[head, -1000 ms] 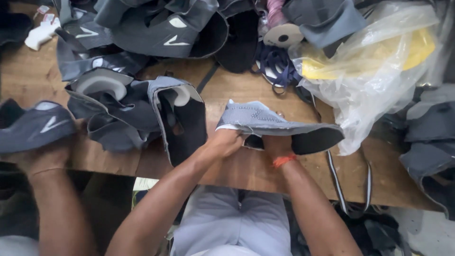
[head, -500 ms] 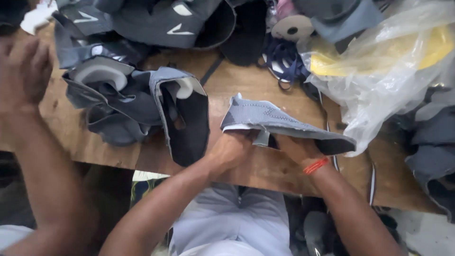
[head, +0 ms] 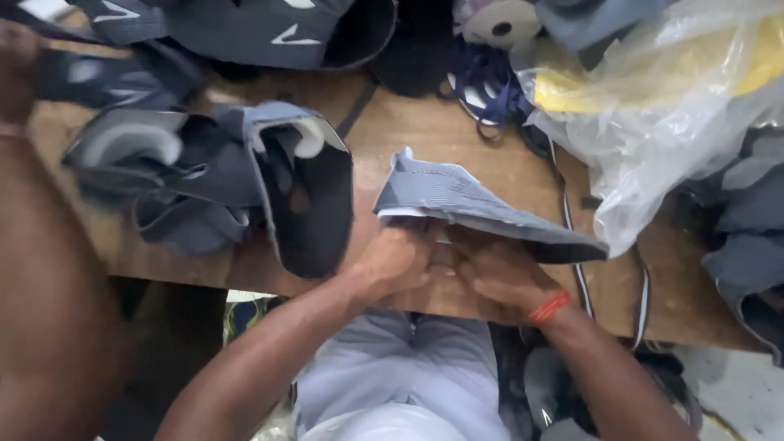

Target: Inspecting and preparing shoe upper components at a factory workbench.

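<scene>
A grey knitted shoe upper (head: 465,200) lies flattened over the middle of the wooden table (head: 425,122), its dark end pointing right. My left hand (head: 392,260) grips its near edge from below. My right hand (head: 494,269), with an orange band at the wrist, holds the same edge right beside the left. My fingers are tucked under the fabric and partly hidden.
A pile of dark grey shoe uppers (head: 220,171) fills the left of the table. More dark uppers (head: 245,24) lie at the back. A clear plastic bag with yellow contents (head: 661,90) sits at the right. Another person's arm (head: 41,269) crosses the left edge.
The other person's arm at the left has risen and come closer, now blurred. My hands stay on the grey upper, which has shifted slightly. The view has moved closer.
</scene>
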